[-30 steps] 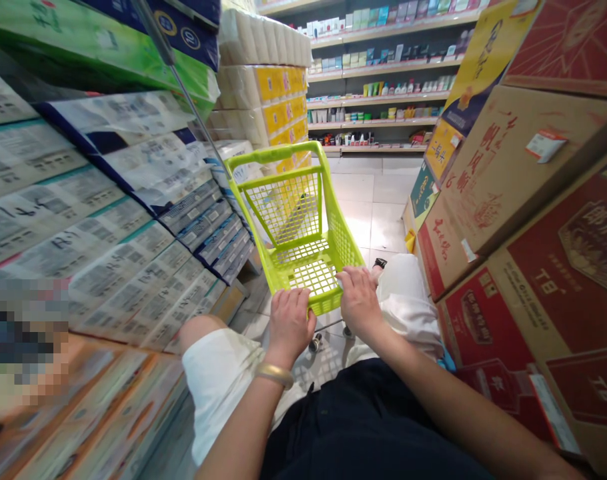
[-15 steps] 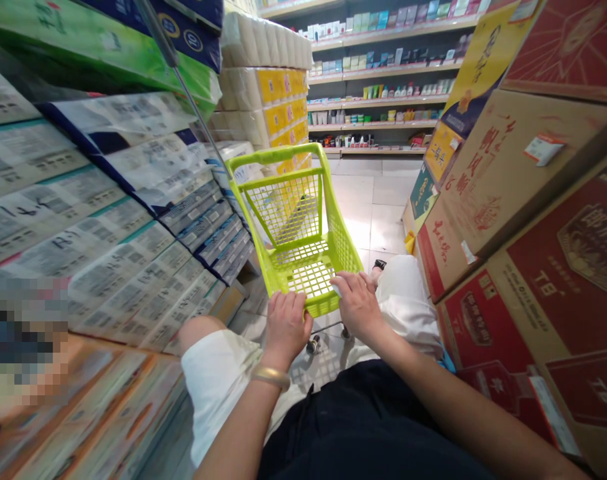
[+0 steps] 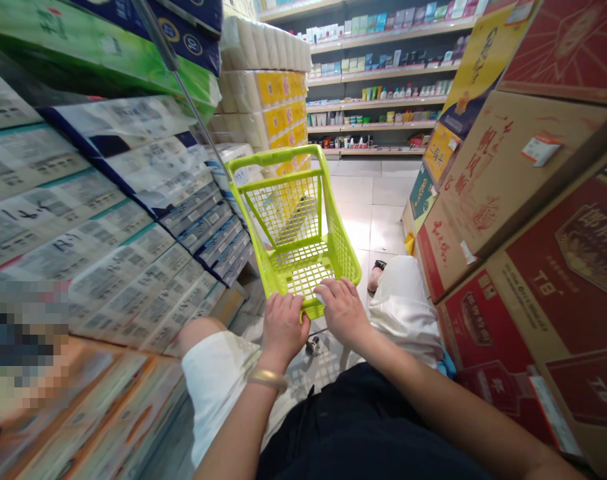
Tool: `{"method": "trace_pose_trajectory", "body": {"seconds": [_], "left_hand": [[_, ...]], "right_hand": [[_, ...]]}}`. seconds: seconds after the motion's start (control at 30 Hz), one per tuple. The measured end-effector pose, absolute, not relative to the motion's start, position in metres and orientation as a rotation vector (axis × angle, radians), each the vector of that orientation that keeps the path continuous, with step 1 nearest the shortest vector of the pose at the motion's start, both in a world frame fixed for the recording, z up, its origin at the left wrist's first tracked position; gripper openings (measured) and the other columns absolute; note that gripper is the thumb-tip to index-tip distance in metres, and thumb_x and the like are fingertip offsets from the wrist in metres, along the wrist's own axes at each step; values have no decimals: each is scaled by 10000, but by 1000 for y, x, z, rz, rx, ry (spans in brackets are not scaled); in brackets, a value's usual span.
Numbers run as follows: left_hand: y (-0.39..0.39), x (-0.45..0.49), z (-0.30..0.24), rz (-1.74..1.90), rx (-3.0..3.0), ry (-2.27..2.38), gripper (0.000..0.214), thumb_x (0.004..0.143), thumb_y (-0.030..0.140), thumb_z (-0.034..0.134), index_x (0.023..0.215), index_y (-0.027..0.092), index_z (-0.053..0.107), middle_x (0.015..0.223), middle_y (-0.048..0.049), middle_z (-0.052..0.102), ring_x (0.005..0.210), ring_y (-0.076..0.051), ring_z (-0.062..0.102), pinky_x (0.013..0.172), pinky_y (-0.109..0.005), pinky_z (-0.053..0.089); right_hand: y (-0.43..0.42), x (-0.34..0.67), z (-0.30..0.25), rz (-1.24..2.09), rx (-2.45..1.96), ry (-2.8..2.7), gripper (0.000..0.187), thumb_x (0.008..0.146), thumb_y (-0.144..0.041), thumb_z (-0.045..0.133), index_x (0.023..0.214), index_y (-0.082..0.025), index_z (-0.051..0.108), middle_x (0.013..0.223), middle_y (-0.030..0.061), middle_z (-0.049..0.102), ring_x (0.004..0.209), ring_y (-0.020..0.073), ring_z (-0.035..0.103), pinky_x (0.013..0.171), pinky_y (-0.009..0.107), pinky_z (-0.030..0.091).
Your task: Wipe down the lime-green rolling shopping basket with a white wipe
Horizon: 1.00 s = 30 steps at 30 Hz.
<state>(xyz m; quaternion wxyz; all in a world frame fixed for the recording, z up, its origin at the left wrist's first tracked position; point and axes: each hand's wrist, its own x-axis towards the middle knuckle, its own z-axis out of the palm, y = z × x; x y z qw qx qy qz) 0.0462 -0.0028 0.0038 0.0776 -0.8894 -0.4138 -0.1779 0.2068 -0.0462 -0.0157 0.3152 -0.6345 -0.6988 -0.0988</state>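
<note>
A lime-green plastic shopping cart stands in front of me, its near rim between my knees. Its grid-walled basket has nothing in it. My left hand has its fingers wrapped over the near rim at the left corner, with a gold-coloured bangle on that wrist. Close to its right, my right hand grips the same rim, fingers curled over the top edge. Both palms' undersides are hidden. Below the basket, a caster wheel shows on the tiled floor. A thin metal pole rises from the cart's far left side.
Stacked paper-goods packs line the left, with tissue rolls beyond. Printed cardboard cartons are piled along the right. Across the aisle's end run shelves of small bottles and boxes. A tiled floor lies between.
My right hand has slid left along the rim, closer to my left hand. The cart has barely shifted, and my left hand keeps its grip.
</note>
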Motion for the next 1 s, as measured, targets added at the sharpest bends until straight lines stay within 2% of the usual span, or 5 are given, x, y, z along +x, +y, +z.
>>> {"method": "trace_pose_trajectory", "body": {"seconds": [0.2,0.47,0.6,0.8,1.0], "left_hand": [[-5,49,4,-553,-2634,-1261,134,790,213,581,921,202,605,848,-65,626,895,-273,547,1009,-436,380],[-4,47,4,-563,-2636,-1278,132,768,222,605,900,209,603,839,-66,625,891,-276,552,998,-448,388],[-3,42,2,-582,-2637,-1232,148,776,208,596,924,203,605,837,-65,624,891,-274,550,1007,-444,384],[-4,44,2,-602,-2632,-1227,137,789,217,589,925,203,605,826,-60,615,884,-273,545,1005,-444,380],[-5,45,3,-583,-2658,-1262,115,785,241,602,897,212,598,830,-59,618,888,-278,539,982,-455,389]], "right_hand": [[-50,233,-19,-317,-1766,-1725,361,840,-36,490,1126,-201,635,1179,92,642,1155,221,520,1136,391,269],[-45,187,-22,-300,-1651,-1801,278,860,-148,571,1127,-205,626,1172,99,639,1146,241,533,1150,415,271],[-48,209,-22,-282,-1656,-1799,308,877,-84,506,1127,-224,619,1166,75,645,1131,204,548,1165,396,242],[-50,241,-23,-396,-1694,-1737,348,858,-15,445,1093,-197,626,1133,86,643,1144,208,537,1171,400,248],[-47,205,-25,-340,-1644,-1743,280,856,-93,512,1092,-196,623,1141,97,641,1119,225,546,1159,411,271]]}}
